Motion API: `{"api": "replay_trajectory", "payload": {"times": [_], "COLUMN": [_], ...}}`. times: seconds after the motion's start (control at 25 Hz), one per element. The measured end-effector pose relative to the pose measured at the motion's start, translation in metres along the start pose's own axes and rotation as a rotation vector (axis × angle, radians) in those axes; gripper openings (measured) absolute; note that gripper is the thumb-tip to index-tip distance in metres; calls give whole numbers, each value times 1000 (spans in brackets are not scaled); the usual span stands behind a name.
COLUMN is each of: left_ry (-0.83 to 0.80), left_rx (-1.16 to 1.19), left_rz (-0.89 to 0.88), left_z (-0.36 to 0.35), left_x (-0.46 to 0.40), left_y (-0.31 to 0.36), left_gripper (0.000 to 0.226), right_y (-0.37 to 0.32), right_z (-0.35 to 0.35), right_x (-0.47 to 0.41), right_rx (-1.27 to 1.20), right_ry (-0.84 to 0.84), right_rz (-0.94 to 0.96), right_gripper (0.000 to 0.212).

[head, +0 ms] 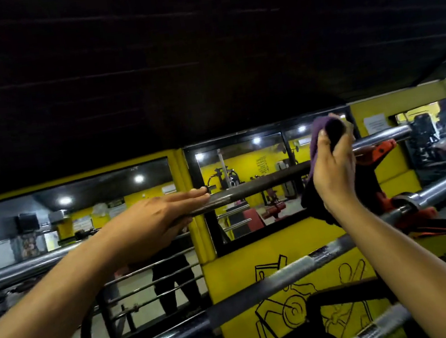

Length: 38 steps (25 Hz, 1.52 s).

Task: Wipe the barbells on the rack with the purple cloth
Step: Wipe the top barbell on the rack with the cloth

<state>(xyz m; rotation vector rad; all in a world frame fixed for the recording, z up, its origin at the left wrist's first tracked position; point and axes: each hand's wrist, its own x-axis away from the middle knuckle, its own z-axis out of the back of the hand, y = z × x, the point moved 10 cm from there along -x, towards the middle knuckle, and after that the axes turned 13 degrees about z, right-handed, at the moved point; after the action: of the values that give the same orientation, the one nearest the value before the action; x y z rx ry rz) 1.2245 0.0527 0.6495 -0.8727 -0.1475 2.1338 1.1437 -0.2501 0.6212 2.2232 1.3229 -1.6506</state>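
Lower barbells [181, 329] wait as the top barbell [261, 185] is steadied under a flat-fingered left hand [152, 221] while the purple cloth [319, 141] is gripped around it by the right hand [335, 179] for wiping.

Purple cloth [316, 141], yellow wall [231, 279] w/ black drawings.

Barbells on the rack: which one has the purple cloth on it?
The top barbell, the dark-shafted one. The right hand grips the purple cloth around it; the left hand rests on the same bar. The lower chrome bars are untouched.
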Motion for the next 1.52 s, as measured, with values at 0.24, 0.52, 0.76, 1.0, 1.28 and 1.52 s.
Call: {"api": "replay_trajectory", "payload": {"times": [0.24,0.52,0.76,1.0,1.28,1.52], "left_ry": [0,26,91,131,112,123], "left_rx": [29,76,73,103,107,106], "left_rz": [-137,-158,-175,-189,-170,-178], "left_z": [-3,-9,-10,-6,-5,-7], "left_x": [10,10,8,3,5,3], "left_y": [-23,-29,-31,-32,-32,-32], "left_gripper": [51,51,52,52,52,50], "right_y": [-57,-10,50,-15,26,52], "right_z": [-133,-135,-79,-151,-96,-73], "right_x": [56,29,-19,57,9,-18], "right_rx": [285,692,862,757,701,853], "right_ry": [-402,-712,-591,-594,-664,-464], "right_rz": [436,376,71,326,371,135], "right_gripper": [42,38,34,50,40,49]}}
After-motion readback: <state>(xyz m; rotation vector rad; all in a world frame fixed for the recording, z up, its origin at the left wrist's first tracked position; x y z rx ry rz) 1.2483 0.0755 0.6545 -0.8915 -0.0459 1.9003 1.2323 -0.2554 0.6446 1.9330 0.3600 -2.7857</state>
